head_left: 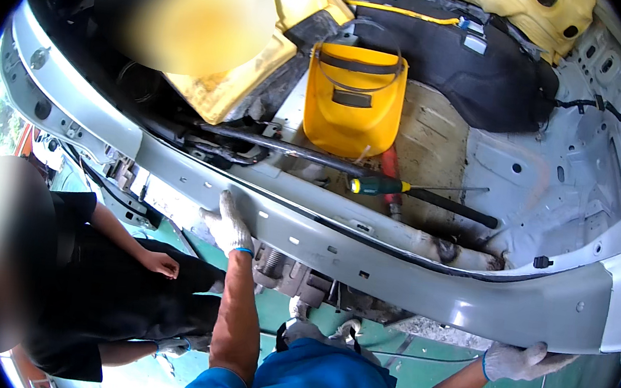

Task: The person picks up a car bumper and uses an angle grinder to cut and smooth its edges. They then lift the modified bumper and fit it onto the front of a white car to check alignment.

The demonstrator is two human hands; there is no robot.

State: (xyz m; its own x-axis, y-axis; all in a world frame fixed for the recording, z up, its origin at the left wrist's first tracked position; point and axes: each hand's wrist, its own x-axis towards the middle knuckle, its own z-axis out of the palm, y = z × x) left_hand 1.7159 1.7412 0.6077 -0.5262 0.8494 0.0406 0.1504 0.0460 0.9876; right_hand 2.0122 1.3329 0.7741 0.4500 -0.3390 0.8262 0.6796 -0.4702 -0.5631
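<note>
My left hand (230, 225), in a white knit glove, rests with its fingers apart against the pale grey door sill (423, 280) of a stripped car body. Along the sill's lower right edge lies my right hand (527, 363), also gloved, thumb up and fingers stretched out. Neither hand grips anything that I can see. On the car floor beyond the sill stand a yellow welding mask (352, 127) and a green and yellow screwdriver (379, 186). A long dark bar (296, 149) lies beside them, and a red-handled tool (391, 166) is partly hidden.
A person in black (138, 297) sits or crouches at my left, close to the sill. Metal clamp gear (290, 272) is under the sill, above the green floor (413, 367). A black molded liner (454, 72) and yellow panels (500, 9) fill the far side.
</note>
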